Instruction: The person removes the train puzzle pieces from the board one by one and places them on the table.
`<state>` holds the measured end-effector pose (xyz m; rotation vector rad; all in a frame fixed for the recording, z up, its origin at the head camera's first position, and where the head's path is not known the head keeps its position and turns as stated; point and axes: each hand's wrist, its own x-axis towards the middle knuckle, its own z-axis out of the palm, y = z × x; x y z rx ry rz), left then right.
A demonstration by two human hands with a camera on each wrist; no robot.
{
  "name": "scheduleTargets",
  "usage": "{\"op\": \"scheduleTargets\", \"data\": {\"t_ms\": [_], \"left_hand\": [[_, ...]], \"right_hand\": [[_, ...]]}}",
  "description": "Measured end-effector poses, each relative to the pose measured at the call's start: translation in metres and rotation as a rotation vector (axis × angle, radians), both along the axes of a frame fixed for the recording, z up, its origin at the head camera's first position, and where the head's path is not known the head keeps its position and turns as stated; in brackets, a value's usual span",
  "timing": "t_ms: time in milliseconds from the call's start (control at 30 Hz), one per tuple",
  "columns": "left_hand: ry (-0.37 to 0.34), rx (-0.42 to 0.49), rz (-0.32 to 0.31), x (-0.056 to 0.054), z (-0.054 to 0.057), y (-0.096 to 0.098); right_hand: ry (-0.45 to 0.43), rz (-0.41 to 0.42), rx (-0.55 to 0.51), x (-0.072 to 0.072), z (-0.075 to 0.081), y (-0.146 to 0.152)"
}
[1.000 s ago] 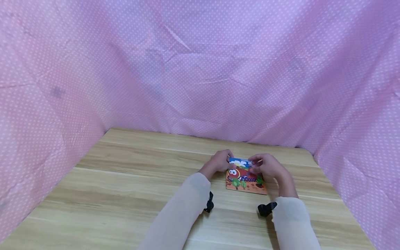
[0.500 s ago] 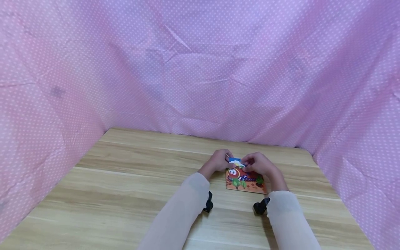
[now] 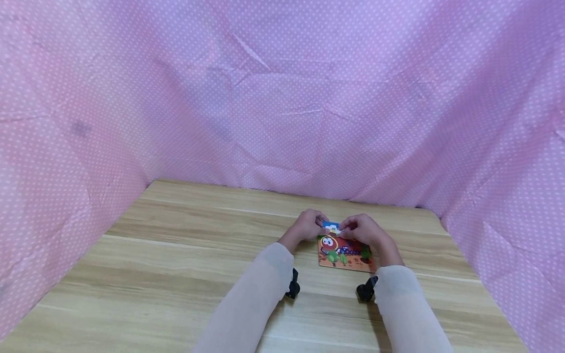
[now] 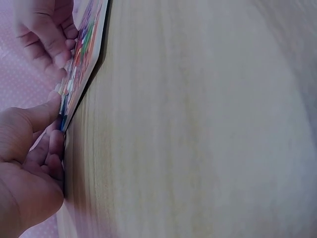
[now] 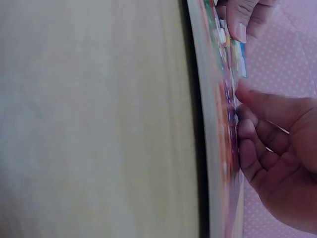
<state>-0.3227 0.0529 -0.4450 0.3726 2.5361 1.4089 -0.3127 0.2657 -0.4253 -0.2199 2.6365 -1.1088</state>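
A jigsaw puzzle (image 3: 346, 262) with a cartoon picture, orange ground and a red round-eyed figure lies on the table. At its far edge, a blue-and-white puzzle piece (image 3: 332, 227) shows between the hands. My left hand (image 3: 308, 225) pinches the puzzle's far left corner. In the left wrist view, the left hand's thumb (image 4: 47, 111) lies over the edge and the fingers are bent below. My right hand (image 3: 364, 229) pinches the blue-and-white piece from the right; in the right wrist view its thumb (image 5: 262, 101) touches the piece's edge. The fingers hide part of the picture.
The wood-grain table (image 3: 176, 260) extends widely to the left and in front. Pink dotted cloth (image 3: 282, 122) hangs behind it and at both sides. A black wrist camera (image 3: 293, 284) sits at the left cuff, another black camera (image 3: 366, 289) at the right.
My right hand has moved left along the puzzle's far edge, closer to the left hand. The blue-and-white strip showing between them is narrower. The left hand has barely moved.
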Motion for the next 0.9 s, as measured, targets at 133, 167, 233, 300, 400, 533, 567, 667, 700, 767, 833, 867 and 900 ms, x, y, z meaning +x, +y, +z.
{"op": "scheduleTargets", "data": {"t_ms": [133,167,233,300,400,533,567,667,700,767,833,867,900], "left_hand": [[-0.003,0.010,0.005,0.002,0.002,-0.001],[-0.009,0.016,0.010,0.003,0.002,-0.001],[-0.018,0.037,0.023,0.003,0.002,-0.002],[-0.026,0.063,0.042,0.002,0.002,-0.004],[-0.035,0.100,0.069,-0.002,0.000,-0.006],[-0.055,0.151,0.098,-0.006,0.001,-0.011],[-0.066,0.164,0.110,-0.008,0.001,-0.013],[-0.065,0.187,0.134,-0.008,0.006,-0.024],[-0.070,0.194,0.143,-0.008,0.008,-0.028],[-0.076,0.187,0.157,-0.009,0.011,-0.037],[-0.082,0.178,0.168,-0.010,0.014,-0.047],[-0.087,0.175,0.174,-0.011,0.015,-0.052],[-0.088,0.169,0.177,-0.012,0.016,-0.058]], "right_hand": [[0.004,-0.007,0.007,-0.001,-0.003,-0.002],[0.008,-0.007,0.012,-0.002,-0.003,-0.002],[0.013,-0.005,0.018,-0.002,-0.004,-0.003],[0.017,0.001,0.023,-0.003,-0.005,-0.003],[0.011,-0.003,0.019,-0.003,-0.005,-0.003],[-0.008,-0.021,0.009,-0.002,-0.004,-0.002],[-0.014,-0.023,0.006,-0.001,-0.003,-0.001],[-0.032,-0.033,-0.008,0.000,-0.002,-0.002],[-0.038,-0.035,-0.013,0.000,-0.002,-0.003],[-0.044,-0.037,-0.017,0.000,-0.001,-0.003],[-0.046,-0.047,-0.020,0.000,0.000,-0.004],[-0.046,-0.049,-0.021,0.000,0.000,-0.004],[-0.049,-0.051,-0.023,0.000,0.000,-0.004]]}}
